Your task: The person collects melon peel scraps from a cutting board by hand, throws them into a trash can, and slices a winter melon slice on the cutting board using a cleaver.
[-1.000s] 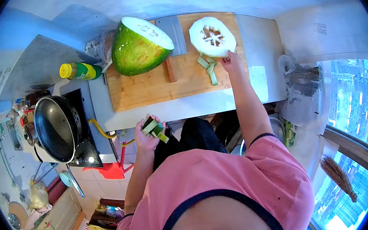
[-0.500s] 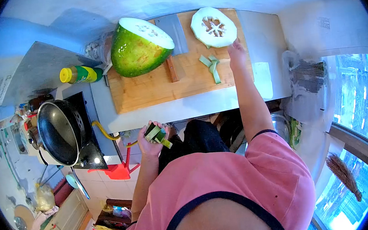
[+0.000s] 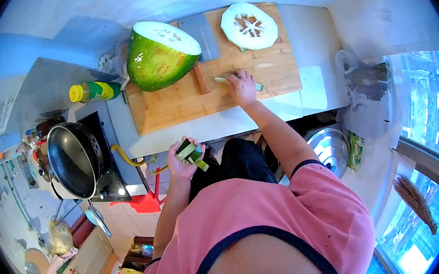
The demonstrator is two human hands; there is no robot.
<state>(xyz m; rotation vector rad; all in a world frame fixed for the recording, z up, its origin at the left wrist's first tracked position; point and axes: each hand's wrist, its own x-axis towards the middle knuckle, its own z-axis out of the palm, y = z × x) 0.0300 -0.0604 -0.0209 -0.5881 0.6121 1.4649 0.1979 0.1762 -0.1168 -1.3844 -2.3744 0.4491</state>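
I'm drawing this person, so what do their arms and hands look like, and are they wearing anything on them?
Both the left hand and the right hand are bare: no gloves, and no watch shows on the wrists. The forearms are uncovered too. The short sleeves are pink, edged with a dark band.

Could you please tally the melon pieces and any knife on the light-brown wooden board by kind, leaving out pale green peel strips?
Large cut green-skinned melon: 1
Peeled white melon slice: 1
Grey-bladed, brown wooden-handled knife: 1
Total: 3
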